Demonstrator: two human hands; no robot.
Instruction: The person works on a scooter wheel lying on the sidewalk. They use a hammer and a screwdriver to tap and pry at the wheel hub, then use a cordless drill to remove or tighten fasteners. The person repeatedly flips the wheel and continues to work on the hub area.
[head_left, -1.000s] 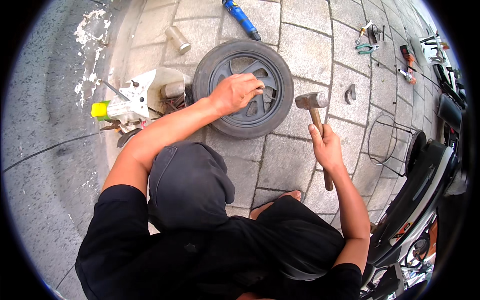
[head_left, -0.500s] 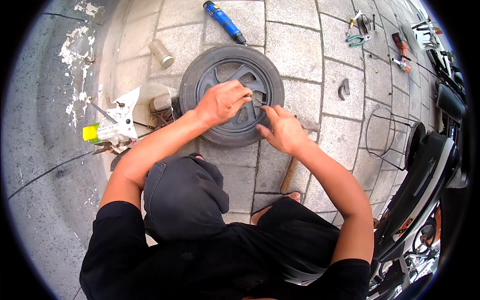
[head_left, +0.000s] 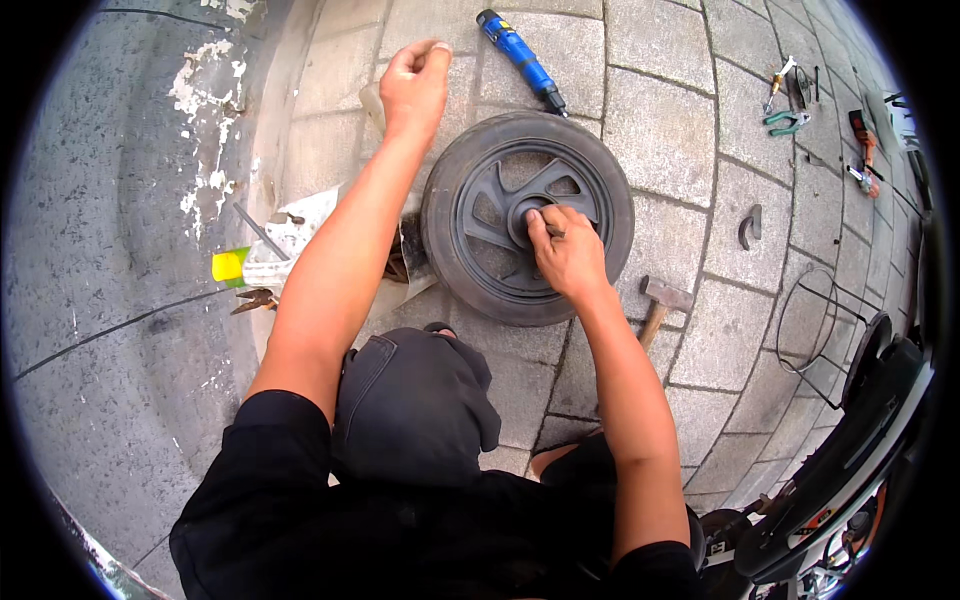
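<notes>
A wheel with a black tyre and dark grey spoked rim (head_left: 488, 190) lies flat on the paving in front of me. My right hand (head_left: 570, 252) is over its hub (head_left: 519, 217), thumb and fingers pinched together at the hub's edge. Something small and dark shows between those fingers, too little to name. Beyond the wheel's far left side, my left hand (head_left: 415, 88) is raised with its fingers curled and pressed together. Whatever it may hold is hidden. Partly behind that hand is a clear jar (head_left: 372, 104).
A blue power driver (head_left: 522, 60) lies beyond the tyre. To the right are a hammer (head_left: 667, 294), a dark curved part (head_left: 750, 227), green-handled pliers (head_left: 787, 122) and an orange tool (head_left: 863, 140). A white container (head_left: 290, 235) with tools sits left; a motorbike (head_left: 850, 450) stands right.
My left hand has left the wheel and swung up and away toward the jar. The right hand has shifted from the rim's right side onto the hub. The whole view has turned slightly left.
</notes>
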